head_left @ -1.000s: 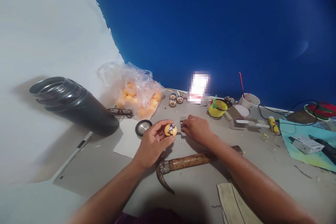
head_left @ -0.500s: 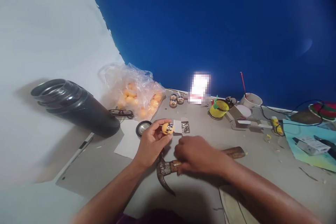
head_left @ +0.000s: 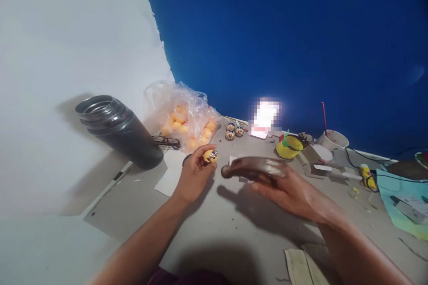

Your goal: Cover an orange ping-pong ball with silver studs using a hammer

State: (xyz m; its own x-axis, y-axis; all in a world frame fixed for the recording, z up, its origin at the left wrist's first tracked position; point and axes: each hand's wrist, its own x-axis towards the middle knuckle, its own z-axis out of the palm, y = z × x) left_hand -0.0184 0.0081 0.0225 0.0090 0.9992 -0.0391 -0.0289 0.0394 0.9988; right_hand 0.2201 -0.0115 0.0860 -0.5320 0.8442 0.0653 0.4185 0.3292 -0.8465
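Observation:
My left hand point(head_left: 194, 173) is closed around a small yellow ball point(head_left: 210, 156) with dark and silver decoration, held just above the grey table point(head_left: 214, 231). My right hand point(head_left: 290, 191) grips a hammer point(head_left: 254, 167) with a wooden handle, lifted off the table and smeared by motion, its head pointing left toward the ball. Behind the hammer a small white box of silver studs point(head_left: 234, 160) is mostly hidden.
A dark metal flask point(head_left: 120, 131) lies at the left beside glasses point(head_left: 167, 141) and a plastic bag of yellow balls point(head_left: 187, 118). Two decorated balls point(head_left: 234, 131), a yellow cup point(head_left: 289, 147), a white cup point(head_left: 332, 139), a glue bottle point(head_left: 368, 176) and cables sit along the blue wall.
My right hand left the stud box, took hold of the hammer lying on the table and lifted it toward the ball. My left hand kept the ball. The camera view shifted left.

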